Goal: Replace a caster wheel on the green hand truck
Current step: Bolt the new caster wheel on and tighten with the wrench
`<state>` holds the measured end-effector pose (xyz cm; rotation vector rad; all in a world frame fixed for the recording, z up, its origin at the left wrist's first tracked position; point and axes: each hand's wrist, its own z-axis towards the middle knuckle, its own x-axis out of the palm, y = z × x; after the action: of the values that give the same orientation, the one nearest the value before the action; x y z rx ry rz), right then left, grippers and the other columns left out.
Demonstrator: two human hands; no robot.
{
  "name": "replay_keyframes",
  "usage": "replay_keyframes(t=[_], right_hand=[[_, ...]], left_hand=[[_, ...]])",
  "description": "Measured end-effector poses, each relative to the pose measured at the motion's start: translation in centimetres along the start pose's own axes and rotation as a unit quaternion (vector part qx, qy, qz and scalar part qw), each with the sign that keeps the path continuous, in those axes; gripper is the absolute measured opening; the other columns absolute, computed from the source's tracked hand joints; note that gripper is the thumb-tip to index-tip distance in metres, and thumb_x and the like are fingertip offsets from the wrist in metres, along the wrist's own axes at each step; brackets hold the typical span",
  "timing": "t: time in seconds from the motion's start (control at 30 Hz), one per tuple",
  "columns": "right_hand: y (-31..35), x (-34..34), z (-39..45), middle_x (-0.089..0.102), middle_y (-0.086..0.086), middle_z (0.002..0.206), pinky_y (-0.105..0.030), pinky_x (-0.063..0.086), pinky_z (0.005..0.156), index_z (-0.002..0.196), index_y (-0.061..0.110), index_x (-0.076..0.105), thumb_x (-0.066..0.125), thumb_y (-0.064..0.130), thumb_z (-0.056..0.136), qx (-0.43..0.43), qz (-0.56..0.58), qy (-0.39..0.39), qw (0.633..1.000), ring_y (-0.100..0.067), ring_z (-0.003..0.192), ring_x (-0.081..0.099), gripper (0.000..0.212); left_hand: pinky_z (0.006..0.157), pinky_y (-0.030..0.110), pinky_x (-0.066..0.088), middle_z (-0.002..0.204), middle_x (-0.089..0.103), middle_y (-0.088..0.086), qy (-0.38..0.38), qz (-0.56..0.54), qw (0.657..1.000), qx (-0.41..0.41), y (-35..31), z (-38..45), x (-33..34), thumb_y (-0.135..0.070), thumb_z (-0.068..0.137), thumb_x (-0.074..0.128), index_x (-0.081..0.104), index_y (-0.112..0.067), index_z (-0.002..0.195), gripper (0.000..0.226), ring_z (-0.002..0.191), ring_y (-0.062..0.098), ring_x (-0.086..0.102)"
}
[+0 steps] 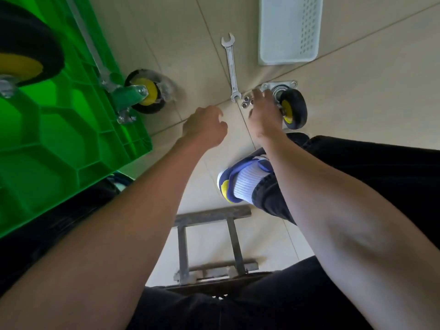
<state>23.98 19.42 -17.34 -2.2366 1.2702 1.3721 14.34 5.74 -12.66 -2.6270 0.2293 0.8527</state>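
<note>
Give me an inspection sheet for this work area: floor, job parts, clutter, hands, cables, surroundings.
Surface: beige tiled floor.
Job's things: green hand truck tipped up, caster mounted; loose caster wheel, nuts and open-end wrench on floor.
Clutter: white perforated basket.
Hands: left hand hovers, loosely curled, empty; right hand reaches at the nuts, grip unclear.
Cables: nothing seen.
Surroundings: metal stool frame, blue shoe.

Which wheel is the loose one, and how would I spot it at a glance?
Start at the pale perforated basket on the floor and look below it. The loose caster lies on the tiles by the right hand, beside the wrench. Unlike the others, it is not attached to the green hand truck.
</note>
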Motion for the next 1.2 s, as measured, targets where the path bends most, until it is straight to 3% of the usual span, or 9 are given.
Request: replay_keyframes(t=[0.1, 0.2, 0.33, 0.6, 0.77, 0.87, 1.03, 1.1, 1.2], right_hand=[[0.2, 0.4, 0.9, 0.042, -0.022, 0.147, -0.049, 0.052, 0.086, 0.133, 0.01, 0.05, 0.051, -0.001, 0.095, -0.006, -0.028, -0.002, 1.0, -0.039, 0.121, 0.058, 0.039], [0.3, 0.7, 1.3, 0.047, -0.022, 0.142, -0.045, 0.049, 0.082, 0.133, 0.007, 0.049, 0.051, 0.001, 0.098, -0.004, -0.037, -0.004, 0.999, -0.039, 0.118, 0.059, 0.036], [0.1, 0.7, 1.6, 0.058, -0.018, 0.128, -0.044, 0.05, 0.088, 0.128, 0.005, 0.054, 0.052, 0.007, 0.1, 0.023, -0.032, -0.017, 0.999, -0.037, 0.116, 0.061, 0.028], [0.6, -1.5, -0.7, 0.065, -0.015, 0.118, -0.043, 0.051, 0.087, 0.117, 0.005, 0.061, 0.055, 0.017, 0.101, 0.027, 0.034, -0.057, 0.997, -0.033, 0.112, 0.061, 0.021], [1.9, -4.0, -3.0, 0.067, -0.014, 0.116, -0.039, 0.047, 0.083, 0.114, 0.006, 0.064, 0.053, 0.018, 0.101, 0.015, 0.068, -0.092, 0.993, -0.032, 0.111, 0.061, 0.021], [3.3, -5.8, -4.7, 0.065, -0.015, 0.111, -0.039, 0.044, 0.074, 0.111, 0.006, 0.064, 0.05, 0.013, 0.099, -0.049, 0.051, -0.099, 0.993, -0.035, 0.104, 0.061, 0.02], [6.6, -10.1, -7.7, 0.065, -0.014, 0.099, -0.035, 0.039, 0.065, 0.099, 0.008, 0.062, 0.047, 0.008, 0.097, -0.136, 0.06, -0.141, 0.979, -0.036, 0.089, 0.06, 0.016], [7.8, -11.9, -9.2, 0.066, -0.013, 0.098, -0.036, 0.046, 0.065, 0.097, 0.01, 0.062, 0.048, 0.011, 0.096, -0.164, 0.086, -0.168, 0.968, -0.034, 0.082, 0.06, 0.014], [9.2, -14.4, -11.6, 0.066, -0.009, 0.103, -0.044, 0.055, 0.071, 0.104, 0.01, 0.064, 0.056, 0.013, 0.094, -0.211, 0.122, -0.22, 0.945, -0.031, 0.087, 0.065, 0.013]], left_hand=[[0.097, 0.035, 0.049, 0.129, 0.063, 0.0, 0.001, 0.011, 1.0, 0.001, -0.1, 0.6, 0.2, -0.036, 0.09, 0.052, 0.062, -0.034, 0.129, 0.04, 0.119, 0.027, 0.059], [0.096, 0.034, 0.048, 0.128, 0.063, -0.001, 0.006, 0.011, 1.0, 0.001, -0.1, 0.7, 0.4, -0.036, 0.09, 0.051, 0.062, -0.034, 0.129, 0.04, 0.119, 0.026, 0.058], [0.095, 0.033, 0.049, 0.13, 0.063, -0.002, 0.006, 0.008, 1.0, -0.004, 0.2, 0.3, 0.2, -0.035, 0.091, 0.052, 0.062, -0.035, 0.13, 0.04, 0.118, 0.025, 0.06], [0.098, 0.034, 0.048, 0.134, 0.058, 0.003, -0.01, 0.002, 1.0, -0.003, 0.6, -2.0, -1.5, -0.032, 0.092, 0.051, 0.059, -0.032, 0.134, 0.043, 0.12, 0.027, 0.057], [0.095, 0.038, 0.053, 0.126, 0.065, 0.0, -0.038, -0.014, 0.999, 0.01, 0.4, -4.9, -4.1, -0.035, 0.086, 0.05, 0.064, -0.03, 0.127, 0.044, 0.112, 0.026, 0.062], [0.094, 0.039, 0.054, 0.122, 0.067, 0.002, -0.066, -0.034, 0.997, 0.02, 0.5, -6.9, -5.5, -0.039, 0.08, 0.045, 0.066, -0.027, 0.125, 0.051, 0.109, 0.027, 0.064], [0.094, 0.039, 0.054, 0.127, 0.066, 0.007, -0.117, -0.037, 0.99, 0.065, 0.3, -11.1, -7.7, -0.028, 0.093, 0.052, 0.065, -0.022, 0.131, 0.04, 0.11, 0.029, 0.064], [0.097, 0.042, 0.054, 0.129, 0.067, 0.008, -0.147, -0.045, 0.985, 0.072, 0.1, -12.9, -8.7, -0.028, 0.091, 0.051, 0.066, -0.025, 0.13, 0.041, 0.113, 0.031, 0.064], [0.099, 0.043, 0.053, 0.125, 0.07, 0.01, -0.189, -0.072, 0.976, 0.085, -0.4, -15.9, -10.2, -0.031, 0.082, 0.044, 0.071, -0.025, 0.123, 0.049, 0.115, 0.032, 0.065]])
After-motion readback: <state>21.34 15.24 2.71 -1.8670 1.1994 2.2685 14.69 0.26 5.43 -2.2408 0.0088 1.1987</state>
